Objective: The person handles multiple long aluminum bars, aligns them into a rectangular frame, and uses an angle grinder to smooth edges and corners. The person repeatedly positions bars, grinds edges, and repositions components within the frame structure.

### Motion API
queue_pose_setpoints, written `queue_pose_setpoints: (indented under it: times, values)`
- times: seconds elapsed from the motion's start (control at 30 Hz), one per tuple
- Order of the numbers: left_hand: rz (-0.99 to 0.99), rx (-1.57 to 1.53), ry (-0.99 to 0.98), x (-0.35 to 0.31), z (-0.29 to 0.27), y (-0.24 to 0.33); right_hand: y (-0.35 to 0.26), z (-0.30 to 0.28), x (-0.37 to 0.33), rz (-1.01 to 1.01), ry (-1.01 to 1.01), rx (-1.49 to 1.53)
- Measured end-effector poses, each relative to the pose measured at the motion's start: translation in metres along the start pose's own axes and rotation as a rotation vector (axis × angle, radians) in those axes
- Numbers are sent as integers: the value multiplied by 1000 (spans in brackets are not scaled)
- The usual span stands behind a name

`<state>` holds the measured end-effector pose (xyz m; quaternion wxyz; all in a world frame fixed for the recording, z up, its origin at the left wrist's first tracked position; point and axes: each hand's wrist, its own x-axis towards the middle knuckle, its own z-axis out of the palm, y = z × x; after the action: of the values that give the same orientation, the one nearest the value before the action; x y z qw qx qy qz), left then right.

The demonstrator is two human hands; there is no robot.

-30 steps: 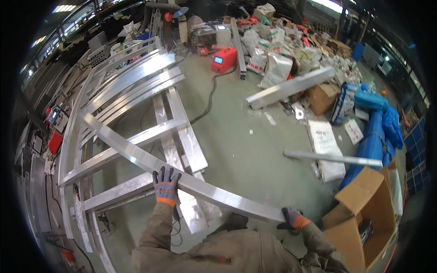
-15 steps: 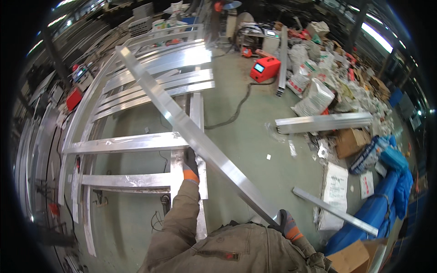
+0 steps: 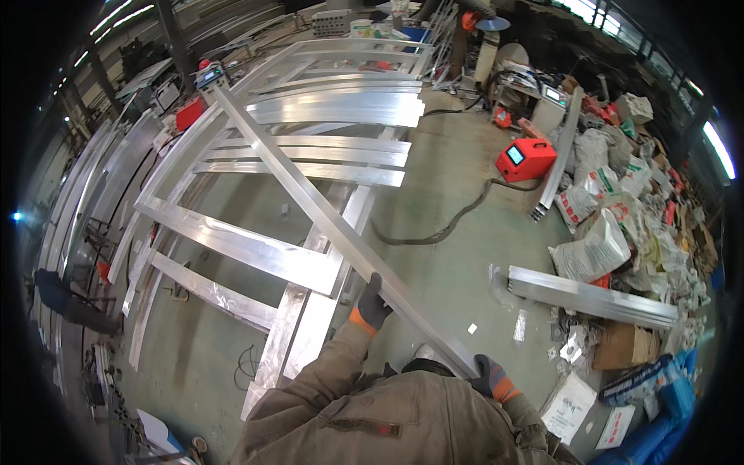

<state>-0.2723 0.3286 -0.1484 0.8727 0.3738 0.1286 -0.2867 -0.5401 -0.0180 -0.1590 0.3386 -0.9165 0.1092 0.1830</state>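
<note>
A long silver rectangular aluminium tube [image 3: 310,205] slants from far left to near right, above the metal frame [image 3: 314,325]. Grey and orange work gloves cover both hands. My left hand [image 3: 373,304] grips the tube's left side partway along, its fingers closed against the edge. Round the near end of the tube, close to my body, my right hand [image 3: 490,377] is closed. The frame has broad crossbars [image 3: 244,244] joined to its side rails. Several loose flat bars [image 3: 341,108] lie across its far part, and the tube's far end passes over the frame's left side.
Right of the frame, a red machine with a screen [image 3: 526,160] stands on the green floor, a black cable [image 3: 434,236] running from it. Stacked metal profiles [image 3: 593,296], white sacks [image 3: 593,246] and cardboard lie at the right. At far left, another person [image 3: 74,302] bends among metal lengths.
My left hand has slid nearer along the tube, away from the frame's crossbar. My view has turned left, so the frame and red machine appear further right. My right hand keeps the near end.
</note>
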Motion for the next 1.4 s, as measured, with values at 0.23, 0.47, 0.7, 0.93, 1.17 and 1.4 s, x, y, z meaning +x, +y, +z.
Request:
queue_pose_setpoints:
  times: [0.23,0.47,0.7,0.93,1.17,1.4]
  values:
    - [266,-102,-16,84,43,34,-19,-126,141,-99,-246,66]
    - [379,-196,-51,167,67,57,-36,-178,271,-208,-365,4]
    - [508,-269,59,311,103,103,-34,-239,433,-266,-446,69]
    - [483,-315,139,419,138,155,-81,-339,531,-286,-529,94]
    - [485,-230,173,468,189,188,-83,-414,607,-337,-564,43]
    - [515,-364,139,537,181,251,-71,-480,701,-415,-559,-53]
